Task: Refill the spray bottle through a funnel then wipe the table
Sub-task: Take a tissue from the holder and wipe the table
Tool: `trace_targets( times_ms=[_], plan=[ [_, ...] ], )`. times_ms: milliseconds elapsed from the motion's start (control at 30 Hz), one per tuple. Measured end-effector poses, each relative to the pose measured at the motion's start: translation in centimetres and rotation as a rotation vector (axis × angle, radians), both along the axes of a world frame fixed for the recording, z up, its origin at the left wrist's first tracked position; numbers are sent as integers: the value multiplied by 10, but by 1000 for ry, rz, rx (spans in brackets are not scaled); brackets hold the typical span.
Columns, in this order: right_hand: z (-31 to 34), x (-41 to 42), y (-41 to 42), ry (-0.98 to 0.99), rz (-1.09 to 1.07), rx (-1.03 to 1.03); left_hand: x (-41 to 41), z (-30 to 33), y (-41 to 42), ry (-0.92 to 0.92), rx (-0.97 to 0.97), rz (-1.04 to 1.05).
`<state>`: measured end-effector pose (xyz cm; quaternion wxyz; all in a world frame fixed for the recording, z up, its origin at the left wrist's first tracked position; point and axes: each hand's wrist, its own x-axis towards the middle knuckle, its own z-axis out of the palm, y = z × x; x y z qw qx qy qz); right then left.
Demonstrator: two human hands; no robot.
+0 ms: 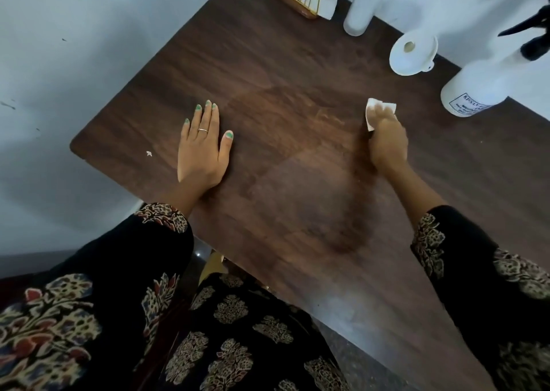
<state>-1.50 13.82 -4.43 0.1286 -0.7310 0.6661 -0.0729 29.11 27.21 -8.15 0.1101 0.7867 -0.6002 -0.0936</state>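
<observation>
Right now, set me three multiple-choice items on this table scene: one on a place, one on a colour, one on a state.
1. Where does the funnel stand?
A. beside the spray bottle
B. under the left hand
C. on the floor

2. What colour is the spray bottle's trigger head?
A. red
B. black
C. yellow

3. What is the right hand doing?
A. lying flat
B. holding a white tissue
C. gripping the bottle

Key: 1 A, the funnel stands by the bottle; 2 B, the head is black; 3 B, fingers curl round the tissue on the table.
</observation>
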Motion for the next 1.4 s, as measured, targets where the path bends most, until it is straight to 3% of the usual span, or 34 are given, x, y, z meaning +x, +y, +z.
trace_targets(
  times_ms=[133, 200, 300, 333, 433, 500, 567, 667, 800, 867, 933, 1067, 1133, 1167, 1267, 1367, 1400],
  plan=[
    [-11, 45, 52, -74, 5, -31, 0, 0, -1, -5, 10, 7],
    [-16, 82, 107, -47, 208, -24, 0, 0, -1, -11, 13, 5],
    [-20, 123, 191, -256, 548, -54, 0, 0, -1, -9, 15, 8],
    [-16, 127, 207, -207, 692, -82, -1, 0, -1, -12, 14, 9],
    [-22, 107, 187, -138, 1017, -154, -2, -1, 1, -13, 13, 11],
    [-14, 81, 149, -253, 902, -71, -3, -1, 3, -12, 12, 10],
    [-10, 42, 103, -162, 626, -150, -5, 0, 5, -13, 16, 15],
    [4, -5, 51, -83, 168, 18, -8, 2, 8, -10, 16, 23],
    [-8, -1, 53, -67, -121, 8, -12, 2, 10, -4, 18, 33],
    [-13, 34, 88, -105, -66, 12, -12, 2, 10, -2, 18, 40],
    [-13, 73, 141, -62, 179, 60, -12, 2, 10, 4, 15, 38],
    [-14, 115, 241, -179, 693, -24, -11, 2, 10, 14, 21, 42],
    [-18, 101, 237, -85, 910, -86, -11, 2, 10, 15, 22, 40],
    [-19, 89, 223, -92, 912, -106, -11, 2, 10, 17, 21, 40],
    [-16, 34, 159, -114, 615, -70, -12, 2, 11, 24, 17, 47],
    [-4, -34, 95, -56, 20, 12, -16, 2, 12, 36, 10, 65],
    [0, -47, 84, -30, -91, 19, -17, 2, 12, 42, 7, 70]
  ],
)
